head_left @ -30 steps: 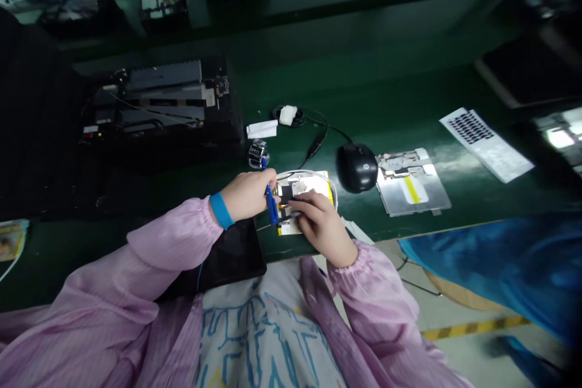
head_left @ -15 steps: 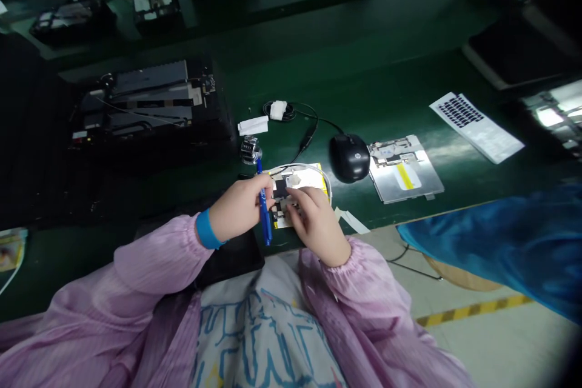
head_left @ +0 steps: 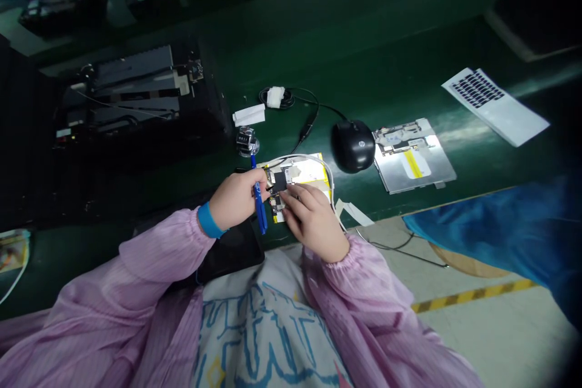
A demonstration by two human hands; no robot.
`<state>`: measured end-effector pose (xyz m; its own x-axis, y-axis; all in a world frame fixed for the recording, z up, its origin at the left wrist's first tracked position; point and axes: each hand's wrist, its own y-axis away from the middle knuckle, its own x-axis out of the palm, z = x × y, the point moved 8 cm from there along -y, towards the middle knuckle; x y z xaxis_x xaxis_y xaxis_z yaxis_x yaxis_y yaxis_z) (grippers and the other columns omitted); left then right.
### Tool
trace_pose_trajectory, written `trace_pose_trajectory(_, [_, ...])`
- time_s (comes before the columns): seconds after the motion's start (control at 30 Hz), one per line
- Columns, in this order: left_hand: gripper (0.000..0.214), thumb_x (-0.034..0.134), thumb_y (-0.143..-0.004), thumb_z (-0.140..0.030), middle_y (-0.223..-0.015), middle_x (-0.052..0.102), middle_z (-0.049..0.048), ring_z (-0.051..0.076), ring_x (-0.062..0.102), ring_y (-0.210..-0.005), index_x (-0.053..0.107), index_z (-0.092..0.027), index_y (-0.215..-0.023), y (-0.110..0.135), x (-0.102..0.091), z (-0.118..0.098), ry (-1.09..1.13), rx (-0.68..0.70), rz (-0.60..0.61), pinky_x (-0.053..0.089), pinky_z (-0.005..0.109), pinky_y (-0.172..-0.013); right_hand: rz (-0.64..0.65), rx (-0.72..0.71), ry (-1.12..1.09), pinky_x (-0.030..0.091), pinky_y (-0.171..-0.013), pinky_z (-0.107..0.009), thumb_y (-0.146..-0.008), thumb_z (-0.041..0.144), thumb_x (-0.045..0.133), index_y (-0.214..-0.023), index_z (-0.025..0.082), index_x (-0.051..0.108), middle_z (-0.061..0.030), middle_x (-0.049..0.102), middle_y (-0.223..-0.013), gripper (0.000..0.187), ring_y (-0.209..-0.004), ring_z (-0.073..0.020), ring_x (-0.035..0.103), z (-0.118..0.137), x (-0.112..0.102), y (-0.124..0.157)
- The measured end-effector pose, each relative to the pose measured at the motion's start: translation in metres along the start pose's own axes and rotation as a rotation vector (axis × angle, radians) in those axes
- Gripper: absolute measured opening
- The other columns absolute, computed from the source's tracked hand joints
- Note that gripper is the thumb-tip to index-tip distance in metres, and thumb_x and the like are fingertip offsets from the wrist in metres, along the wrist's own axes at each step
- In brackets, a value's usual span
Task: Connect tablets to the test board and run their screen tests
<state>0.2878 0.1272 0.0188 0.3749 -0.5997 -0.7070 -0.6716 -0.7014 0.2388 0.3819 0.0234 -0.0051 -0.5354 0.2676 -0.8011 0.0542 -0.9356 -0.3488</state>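
Note:
Directly before me lies a battery and circuit board assembly [head_left: 313,165] with yellow edges and a black patch. My left hand [head_left: 236,197] is closed at its left edge, a blue pen [head_left: 260,209] held across the fingers. Whether those fingertips also grip the board is hidden. Over the lower right of the assembly, my right hand [head_left: 316,218] has its fingers bent and drawn together; anything between the tips cannot be made out. A white cable [head_left: 330,176] curves over the assembly's top and right side. Just above the pen stands a small metal tally counter [head_left: 246,141].
Right of the assembly are a black mouse [head_left: 354,145], a silver device panel [head_left: 411,160] and a sticker sheet [head_left: 495,106]. A black bin of device parts [head_left: 136,97] stands left. A black tray [head_left: 234,248] lies near my lap; a blue sleeve [head_left: 495,233] reaches in from the right.
My right hand's fingers have drawn closer together over the board. The pen in my left hand has tilted slightly. The whole view has shifted a little.

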Motion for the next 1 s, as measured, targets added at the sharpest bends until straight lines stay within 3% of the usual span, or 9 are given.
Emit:
trace_pose_trajectory(0.17, [0.014, 0.061, -0.076, -0.015, -0.067, 0.062, -0.0028, 0.011, 0.054, -0.06, 0.051, -0.018, -0.068, -0.0021, 0.0005, 0.0022, 0.045, 0.001, 0.023, 0.037, 0.022, -0.058, 0.008, 0.014, -0.024, 0.047, -0.098, -0.049, -0.092, 0.023, 0.049, -0.121, 0.014, 0.061, -0.0151, 0.061, -0.121, 0.032, -0.115, -0.0283, 0.051, -0.0019, 0.0009, 0.0008])
trace_pose_trajectory(0.37, [0.013, 0.059, -0.075, -0.013, -0.059, 0.055, -0.0036, 0.012, 0.047, -0.054, 0.05, -0.019, -0.067, -0.001, 0.0025, -0.0017, -0.111, 0.005, 0.031, 0.032, 0.024, -0.054, -0.007, 0.019, -0.045, 0.047, -0.098, -0.049, -0.092, 0.022, 0.049, -0.121, 0.014, 0.061, -0.0153, 0.061, -0.121, 0.032, -0.115, -0.0282, 0.052, -0.0026, -0.0002, 0.0013])
trace_pose_trajectory(0.63, [0.012, 0.056, -0.074, -0.013, -0.06, 0.054, -0.0021, 0.015, 0.049, -0.056, 0.049, -0.02, -0.069, -0.0018, 0.0052, -0.0023, -0.186, -0.003, 0.044, 0.032, 0.026, -0.055, -0.013, -0.007, -0.013, 0.047, -0.098, -0.05, -0.091, 0.022, 0.052, -0.116, 0.014, 0.064, -0.0159, 0.061, -0.124, 0.029, -0.12, -0.0292, 0.049, 0.0007, -0.0012, 0.0025])
trace_pose_trajectory(1.0, [0.01, 0.054, -0.077, -0.015, -0.064, 0.06, 0.0006, 0.019, 0.056, -0.063, 0.05, -0.021, -0.07, -0.0001, 0.0088, -0.0045, -0.273, 0.004, 0.051, 0.033, 0.029, -0.057, 0.046, 0.015, 0.041, 0.048, -0.097, -0.053, -0.092, 0.024, 0.052, -0.124, 0.015, 0.062, -0.0166, 0.059, -0.127, 0.035, -0.12, -0.0315, 0.047, 0.0027, 0.0044, 0.0023])
